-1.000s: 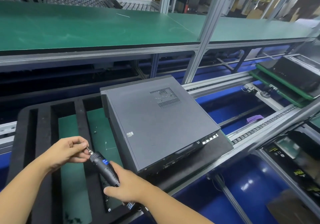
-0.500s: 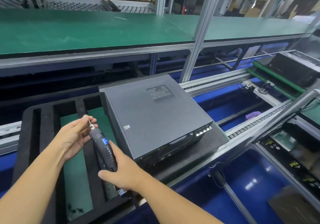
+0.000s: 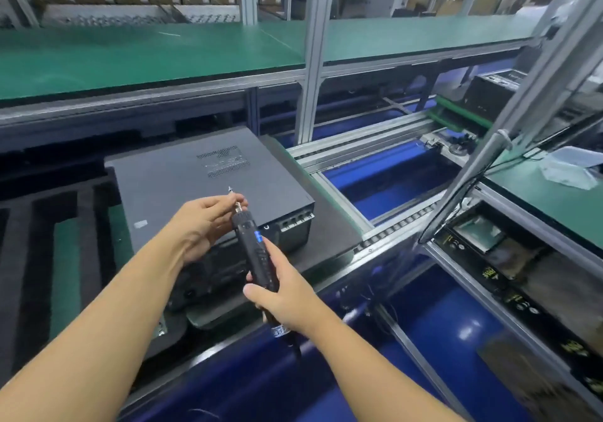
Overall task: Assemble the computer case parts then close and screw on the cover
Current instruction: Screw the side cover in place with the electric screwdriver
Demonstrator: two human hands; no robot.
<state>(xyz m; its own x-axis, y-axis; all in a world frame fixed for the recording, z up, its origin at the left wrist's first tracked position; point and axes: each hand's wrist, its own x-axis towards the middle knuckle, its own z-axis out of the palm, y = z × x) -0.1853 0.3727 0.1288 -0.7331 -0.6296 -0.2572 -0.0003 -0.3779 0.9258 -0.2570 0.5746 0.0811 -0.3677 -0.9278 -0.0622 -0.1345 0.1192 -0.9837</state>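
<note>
A closed black computer case (image 3: 182, 180) lies flat on a black foam pallet (image 3: 39, 252), its vent grille facing up. My right hand (image 3: 280, 294) grips a black electric screwdriver (image 3: 254, 252) by its lower body, tip pointing up and away. My left hand (image 3: 205, 222) pinches the screwdriver's metal bit (image 3: 235, 200) between thumb and fingers, just above the case's front right corner. Whether a screw sits on the bit I cannot tell.
The pallet rests on a conveyor with metal rails (image 3: 368, 147) over a blue floor (image 3: 391, 186). A green shelf (image 3: 146, 56) runs behind. Another black case (image 3: 489, 92) sits at the far right. A slanted metal bar (image 3: 473, 193) crosses right of the conveyor.
Both hands have carried the screwdriver from the pallet's left side up and right, to over the case's front right corner. The camera has swung left, so the case sits lower left in view.
</note>
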